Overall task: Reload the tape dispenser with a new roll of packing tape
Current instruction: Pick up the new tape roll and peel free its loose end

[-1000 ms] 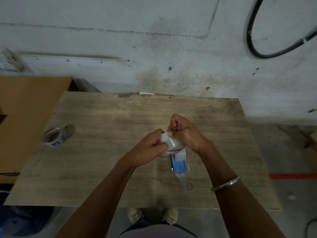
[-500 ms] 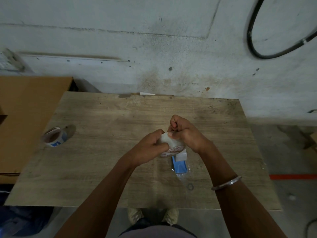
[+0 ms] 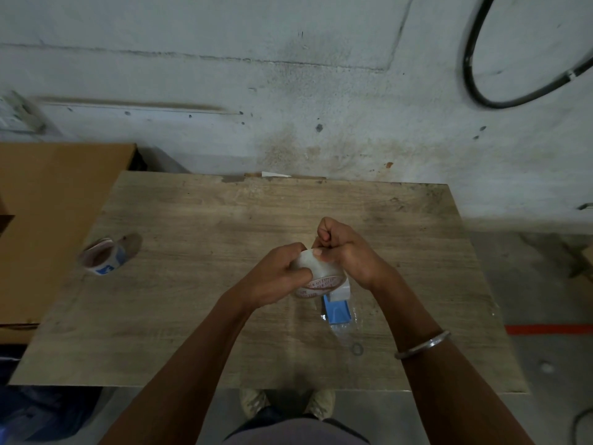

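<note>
Packing tape roll, a pale translucent ring with red print along its cardboard edge, sits between both hands above the middle of the wooden table. The left hand wraps its curled fingers round the roll's left flank, thumb across the glossy face. The right hand is bunched just above and to the right, its thumb pressed on the top of the roll and its fingers curled tight; whether they pinch the loose tape end cannot be made out. Just below the hands lies the tape dispenser, a blue plastic body with a pale block at its upper end; most of its top is hidden behind the roll, and its shape is hard to read. A clear, crinkled film lies beneath and below it. A smooth metal bangle circles the right forearm.

Far left of the left hand, near the table edge, rests a second tape roll with a blue label, tilted on its side. Left of the table, brown cardboard is cut off by the frame. Beyond the hands, a stained plaster wall carries a black cable loop, partly out of view.
</note>
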Demonstrator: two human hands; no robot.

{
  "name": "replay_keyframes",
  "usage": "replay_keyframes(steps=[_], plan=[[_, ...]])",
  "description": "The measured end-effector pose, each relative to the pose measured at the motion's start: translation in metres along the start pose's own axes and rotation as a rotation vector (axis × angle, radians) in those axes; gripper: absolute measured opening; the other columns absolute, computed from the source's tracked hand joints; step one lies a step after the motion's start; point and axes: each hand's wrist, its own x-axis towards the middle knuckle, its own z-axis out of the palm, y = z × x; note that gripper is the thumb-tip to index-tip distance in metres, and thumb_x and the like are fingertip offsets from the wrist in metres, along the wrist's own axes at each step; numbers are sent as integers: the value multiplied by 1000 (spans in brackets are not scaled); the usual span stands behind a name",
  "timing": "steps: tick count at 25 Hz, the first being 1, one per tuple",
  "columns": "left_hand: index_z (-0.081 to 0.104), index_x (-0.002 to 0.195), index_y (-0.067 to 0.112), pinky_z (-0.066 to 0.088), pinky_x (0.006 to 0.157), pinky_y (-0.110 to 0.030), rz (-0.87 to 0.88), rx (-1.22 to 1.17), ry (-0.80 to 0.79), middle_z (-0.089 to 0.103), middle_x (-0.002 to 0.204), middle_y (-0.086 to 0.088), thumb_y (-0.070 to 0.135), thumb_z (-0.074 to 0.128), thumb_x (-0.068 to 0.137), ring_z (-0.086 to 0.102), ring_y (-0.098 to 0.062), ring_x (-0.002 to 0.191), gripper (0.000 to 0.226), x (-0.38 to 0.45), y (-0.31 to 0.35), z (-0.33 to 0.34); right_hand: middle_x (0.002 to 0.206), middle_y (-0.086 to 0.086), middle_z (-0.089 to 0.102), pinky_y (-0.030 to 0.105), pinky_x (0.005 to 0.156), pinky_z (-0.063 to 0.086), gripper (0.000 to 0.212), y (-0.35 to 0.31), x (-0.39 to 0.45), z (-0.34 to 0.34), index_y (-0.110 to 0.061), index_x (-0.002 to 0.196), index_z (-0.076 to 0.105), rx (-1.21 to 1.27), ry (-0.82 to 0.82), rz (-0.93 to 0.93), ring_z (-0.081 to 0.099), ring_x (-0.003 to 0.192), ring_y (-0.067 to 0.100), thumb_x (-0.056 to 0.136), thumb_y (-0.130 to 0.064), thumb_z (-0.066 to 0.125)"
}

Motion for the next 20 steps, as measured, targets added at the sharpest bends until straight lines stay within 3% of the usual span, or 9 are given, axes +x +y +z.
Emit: replay_keyframes(steps=[5, 7, 9, 11, 14, 18, 20], plan=[[60, 89, 23, 43, 58, -17, -12, -19, -33, 60, 75, 12, 20, 56, 81, 57, 3, 66, 9, 2, 0, -7, 70, 6, 53, 30, 60, 39, 18, 2, -7, 0, -15, 79, 43, 54, 73, -33, 48, 66, 18, 74, -7, 58], [65, 103, 22, 46, 72, -16, -11, -51, 125, 65, 95, 9, 20, 56, 93, 60, 2, 84, 14, 7, -2, -12, 73, 8, 53, 31, 60, 38, 11, 7, -14, 3, -13, 83, 50, 153, 191, -68, 46, 69, 22, 76, -8, 57], [67, 113, 23, 44, 81, -9, 45, -46, 421, 65, 110, 10, 21, 57, 97, 58, 5, 98, 20, 11, -1, -12, 79, 3, 60, 32, 63, 43, 12, 9, -18, 7, -11, 89, 57, 211, 317, -94, 53, 74, 18, 78, -9, 58], [71, 108, 25, 47, 80, -11, 110, 30, 600, 66, 107, 12, 29, 68, 89, 61, 1, 97, 20, 12, 2, -4, 88, 2, 67, 33, 69, 49, 17, 10, -18, 10, -10, 100, 63, 200, 393, -95, 61, 82, 16, 85, -4, 59], [75, 104, 21, 48, 80, -13, 180, 232, 683, 69, 103, 10, 33, 81, 77, 63, -1, 92, 30, 12, 0, 13, 98, 6, 73, 33, 77, 54, 27, 9, -16, 12, -6, 112, 65, 115, 454, -97, 68, 90, 16, 89, 6, 60], [78, 100, 16, 52, 86, -24, 176, 328, 771, 72, 105, 3, 21, 79, 80, 66, -8, 95, 20, 15, 1, 17, 99, 6, 76, 25, 71, 57, 32, 12, -19, 19, -5, 117, 67, 91, 487, -104, 73, 90, 16, 87, 5, 65], [78, 95, 12, 50, 83, -21, 251, 497, 787, 74, 98, -2, 13, 79, 79, 68, -15, 89, 16, 15, -1, 20, 101, 8, 76, 28, 72, 59, 34, 12, -21, 23, -3, 118, 67, 115, 508, -109, 74, 91, 19, 86, 6, 66]])
